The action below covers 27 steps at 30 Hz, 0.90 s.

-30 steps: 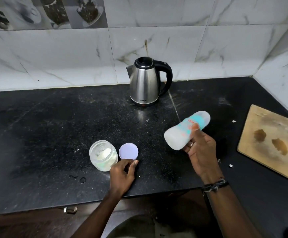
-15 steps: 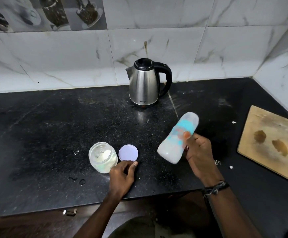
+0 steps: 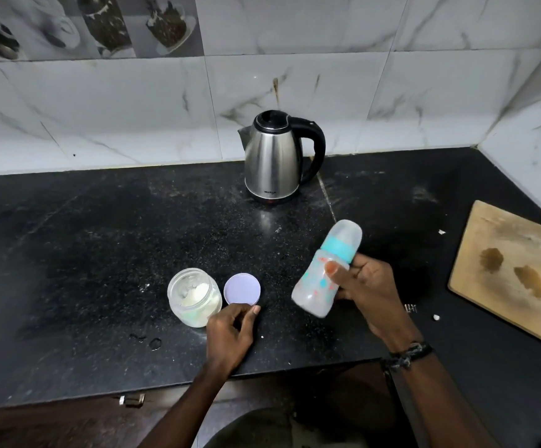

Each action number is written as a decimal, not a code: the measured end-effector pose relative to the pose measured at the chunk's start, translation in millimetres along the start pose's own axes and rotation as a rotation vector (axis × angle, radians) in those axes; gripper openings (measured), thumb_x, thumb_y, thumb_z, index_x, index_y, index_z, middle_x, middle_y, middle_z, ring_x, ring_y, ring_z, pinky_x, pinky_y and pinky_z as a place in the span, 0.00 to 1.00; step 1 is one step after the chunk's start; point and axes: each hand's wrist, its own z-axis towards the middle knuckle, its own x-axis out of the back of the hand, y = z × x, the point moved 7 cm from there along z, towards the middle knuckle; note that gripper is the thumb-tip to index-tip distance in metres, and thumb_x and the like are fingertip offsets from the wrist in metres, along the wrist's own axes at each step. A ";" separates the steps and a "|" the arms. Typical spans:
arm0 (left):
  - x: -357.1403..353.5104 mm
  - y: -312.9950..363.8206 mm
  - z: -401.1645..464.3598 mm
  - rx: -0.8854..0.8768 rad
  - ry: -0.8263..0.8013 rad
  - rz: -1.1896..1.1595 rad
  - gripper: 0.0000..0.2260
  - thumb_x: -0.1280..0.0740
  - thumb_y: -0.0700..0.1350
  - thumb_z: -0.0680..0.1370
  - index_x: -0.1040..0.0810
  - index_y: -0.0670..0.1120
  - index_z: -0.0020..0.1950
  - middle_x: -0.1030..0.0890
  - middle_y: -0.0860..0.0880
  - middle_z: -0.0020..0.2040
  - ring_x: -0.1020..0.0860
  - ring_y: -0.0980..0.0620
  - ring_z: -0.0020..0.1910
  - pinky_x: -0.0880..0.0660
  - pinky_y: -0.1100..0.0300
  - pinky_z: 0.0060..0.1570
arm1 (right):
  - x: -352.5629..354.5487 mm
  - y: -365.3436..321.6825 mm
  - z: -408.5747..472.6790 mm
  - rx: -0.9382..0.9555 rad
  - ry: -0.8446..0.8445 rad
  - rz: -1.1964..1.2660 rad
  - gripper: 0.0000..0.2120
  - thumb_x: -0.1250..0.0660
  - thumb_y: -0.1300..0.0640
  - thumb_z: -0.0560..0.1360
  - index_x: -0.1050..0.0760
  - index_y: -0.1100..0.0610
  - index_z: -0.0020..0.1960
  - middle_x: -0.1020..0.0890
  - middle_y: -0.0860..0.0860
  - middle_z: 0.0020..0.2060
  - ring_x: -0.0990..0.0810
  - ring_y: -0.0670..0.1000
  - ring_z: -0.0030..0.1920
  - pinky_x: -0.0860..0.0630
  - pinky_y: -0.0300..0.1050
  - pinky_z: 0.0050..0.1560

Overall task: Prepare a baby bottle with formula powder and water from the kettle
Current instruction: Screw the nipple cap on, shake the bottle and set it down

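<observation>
My right hand (image 3: 369,286) grips a baby bottle (image 3: 324,270) in the air above the black counter (image 3: 85,253). The bottle has a teal ring and a clear cap and tilts with its cap up and away. An open glass jar of white formula powder (image 3: 195,295) stands at the front of the counter, with its lilac lid (image 3: 241,288) lying flat just to its right. My left hand (image 3: 230,331) rests on the counter with loosely curled fingers, and its fingertips are at the lid's near edge. A steel kettle (image 3: 272,160) with a black handle stands at the back by the wall.
A wooden cutting board (image 3: 514,273) lies at the right side of the counter. Small white crumbs (image 3: 436,317) and water drops (image 3: 155,343) dot the surface. Marble tiled walls close the back and the right corner.
The right hand has swung the bottle from nearly lying on its side to a steeper tilt and brought it slightly left. The left hand has stayed by the lid.
</observation>
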 end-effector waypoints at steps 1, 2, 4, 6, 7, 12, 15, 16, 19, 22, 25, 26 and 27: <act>0.5 0.4 0.1 -0.002 0.000 -0.003 0.14 0.31 0.56 0.78 0.13 0.47 0.42 0.15 0.54 0.36 0.18 0.53 0.34 0.21 0.49 0.34 | -2.6 -1.1 -2.5 0.010 -0.026 -0.005 0.30 0.19 0.41 0.60 0.18 0.60 0.54 0.13 0.55 0.46 0.14 0.56 0.48 0.16 0.48 0.42; 0.6 0.8 0.0 -0.006 -0.002 -0.003 0.14 0.31 0.55 0.78 0.13 0.47 0.43 0.15 0.54 0.37 0.18 0.53 0.34 0.21 0.49 0.34 | -1.4 -1.7 -2.9 0.019 -0.020 0.086 0.33 0.18 0.38 0.57 0.18 0.59 0.53 0.13 0.55 0.47 0.14 0.54 0.48 0.16 0.48 0.42; -0.2 1.1 0.1 -0.001 -0.003 0.007 0.14 0.31 0.55 0.79 0.13 0.47 0.43 0.14 0.54 0.37 0.18 0.53 0.34 0.21 0.49 0.35 | 4.4 0.3 0.1 0.015 0.036 0.322 0.29 0.22 0.40 0.61 0.19 0.59 0.53 0.13 0.53 0.47 0.14 0.52 0.48 0.17 0.46 0.41; -0.6 0.9 0.1 0.006 -0.008 0.010 0.14 0.31 0.55 0.79 0.13 0.47 0.43 0.14 0.54 0.37 0.18 0.53 0.34 0.21 0.48 0.35 | 5.9 0.5 2.8 -0.009 0.072 0.259 0.23 0.27 0.47 0.66 0.20 0.61 0.54 0.13 0.52 0.45 0.13 0.54 0.48 0.17 0.46 0.39; -0.2 0.5 -0.1 0.003 -0.008 0.011 0.14 0.31 0.55 0.79 0.13 0.47 0.43 0.14 0.54 0.37 0.18 0.53 0.34 0.21 0.48 0.35 | 3.2 -0.9 3.1 -0.014 0.056 0.146 0.23 0.27 0.50 0.67 0.21 0.64 0.56 0.12 0.53 0.44 0.13 0.54 0.48 0.16 0.47 0.39; 0.6 1.3 0.2 0.003 -0.013 0.025 0.14 0.31 0.55 0.79 0.13 0.47 0.44 0.14 0.54 0.38 0.18 0.54 0.35 0.21 0.49 0.36 | 1.3 -9.5 1.9 0.040 0.020 0.227 0.35 0.18 0.37 0.55 0.18 0.59 0.52 0.13 0.54 0.48 0.13 0.52 0.48 0.16 0.49 0.44; -0.5 0.5 -0.2 0.012 -0.012 0.022 0.14 0.31 0.56 0.79 0.13 0.47 0.44 0.14 0.54 0.38 0.18 0.55 0.35 0.21 0.49 0.36 | 1.1 1.9 7.5 -0.014 0.090 0.237 0.36 0.18 0.36 0.53 0.19 0.59 0.51 0.13 0.56 0.48 0.13 0.53 0.48 0.16 0.48 0.41; -0.1 0.6 -0.5 0.010 -0.011 0.020 0.14 0.31 0.56 0.79 0.13 0.47 0.44 0.14 0.55 0.38 0.18 0.55 0.35 0.21 0.50 0.37 | -2.7 6.6 6.9 -0.038 0.072 0.144 0.35 0.18 0.37 0.54 0.19 0.59 0.51 0.13 0.58 0.49 0.13 0.53 0.47 0.16 0.48 0.41; 0.7 1.7 0.1 0.001 -0.009 0.018 0.14 0.31 0.55 0.79 0.12 0.47 0.44 0.14 0.55 0.38 0.18 0.55 0.36 0.20 0.50 0.37 | -15.5 11.3 0.5 -0.032 -0.019 -0.033 0.34 0.18 0.37 0.55 0.18 0.58 0.52 0.13 0.59 0.47 0.13 0.55 0.46 0.15 0.51 0.44; 0.0 2.0 0.6 0.003 -0.010 0.019 0.13 0.31 0.55 0.79 0.13 0.47 0.44 0.14 0.55 0.38 0.18 0.55 0.35 0.21 0.50 0.36 | -20.4 9.0 11.0 0.029 -0.018 -0.081 0.22 0.21 0.48 0.64 0.19 0.57 0.53 0.12 0.55 0.45 0.13 0.53 0.46 0.16 0.49 0.45; 0.2 1.0 0.1 -0.004 -0.009 0.020 0.14 0.31 0.55 0.79 0.13 0.47 0.44 0.14 0.54 0.38 0.18 0.55 0.35 0.21 0.50 0.36 | -23.8 3.4 32.5 0.107 0.029 -0.161 0.17 0.22 0.60 0.66 0.20 0.57 0.53 0.12 0.50 0.45 0.13 0.48 0.46 0.18 0.40 0.45; 0.3 0.9 0.2 -0.004 -0.008 0.020 0.14 0.31 0.55 0.79 0.13 0.47 0.44 0.14 0.54 0.37 0.18 0.55 0.35 0.21 0.50 0.36 | -25.2 1.3 39.8 0.128 0.030 -0.186 0.17 0.22 0.63 0.67 0.20 0.57 0.54 0.13 0.49 0.45 0.14 0.47 0.46 0.19 0.39 0.46; 0.2 0.7 0.3 -0.002 -0.007 0.021 0.14 0.31 0.55 0.79 0.13 0.46 0.43 0.15 0.54 0.37 0.18 0.54 0.34 0.21 0.50 0.35 | -25.5 1.0 47.8 0.144 0.032 -0.209 0.17 0.22 0.66 0.68 0.21 0.57 0.54 0.13 0.48 0.46 0.14 0.47 0.47 0.19 0.38 0.47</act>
